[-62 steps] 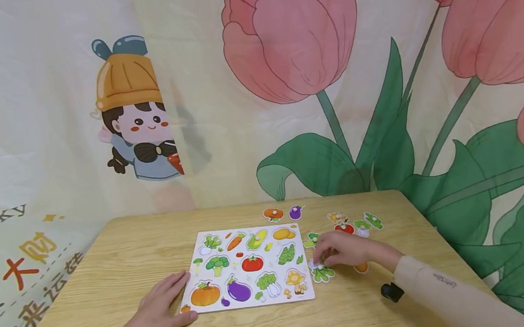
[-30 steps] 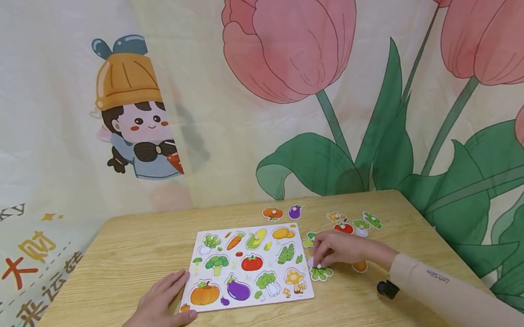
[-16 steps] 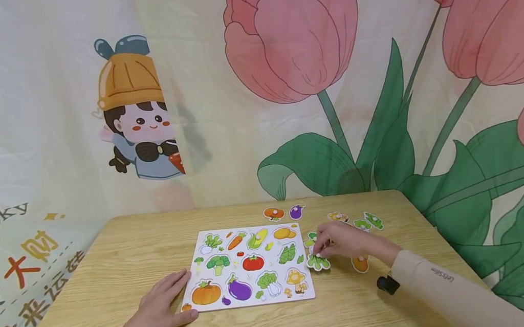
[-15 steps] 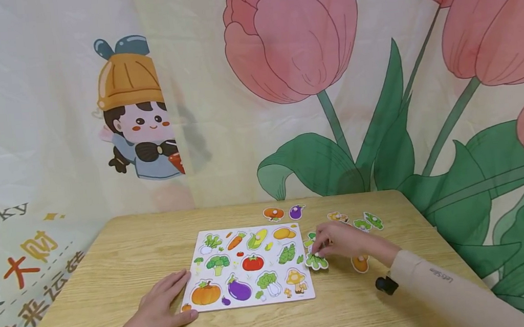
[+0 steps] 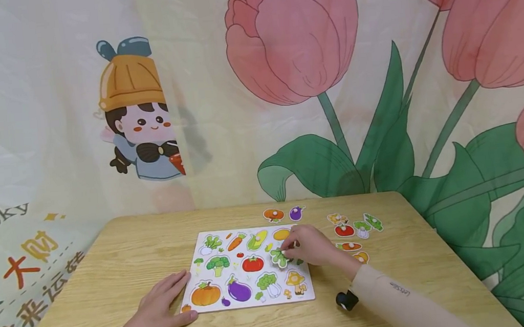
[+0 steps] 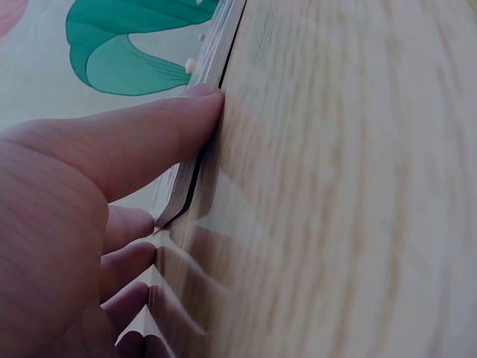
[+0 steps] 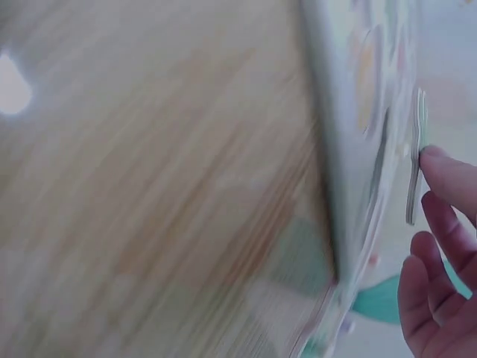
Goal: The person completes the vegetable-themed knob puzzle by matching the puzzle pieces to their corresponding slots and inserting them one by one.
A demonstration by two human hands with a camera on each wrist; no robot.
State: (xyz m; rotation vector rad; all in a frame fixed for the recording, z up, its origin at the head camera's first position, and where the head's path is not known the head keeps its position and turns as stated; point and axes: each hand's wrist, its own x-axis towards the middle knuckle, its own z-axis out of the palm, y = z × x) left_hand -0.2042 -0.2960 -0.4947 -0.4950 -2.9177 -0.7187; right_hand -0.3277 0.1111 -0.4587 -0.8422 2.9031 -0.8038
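A white vegetable puzzle board [image 5: 197,274] lies on the wooden table. My left hand [image 5: 158,307] rests at its near left corner, fingers along the left side and thumb on the front edge; the left wrist view shows the thumb [image 6: 164,134] touching that edge. My right hand [image 5: 312,244] pinches a leafy green puzzle piece [image 5: 277,258] above the board's right part, left of the asparagus-like picture it partly covers. In the right wrist view, thumb and finger hold the thin piece [image 7: 415,168] edge-on, apart from the board.
Behind the board lie a pumpkin piece [image 5: 273,214] and an eggplant piece [image 5: 295,213]. On the right are mushroom [image 5: 337,218], tomato [image 5: 343,230], bok choy [image 5: 362,230], carrot [image 5: 349,246] and other pieces. A black wrist camera [image 5: 346,300] hangs below the right sleeve.
My right hand has lifted the leafy green piece off the table right of the board and carried it left, over the board. The left hand has stayed put.
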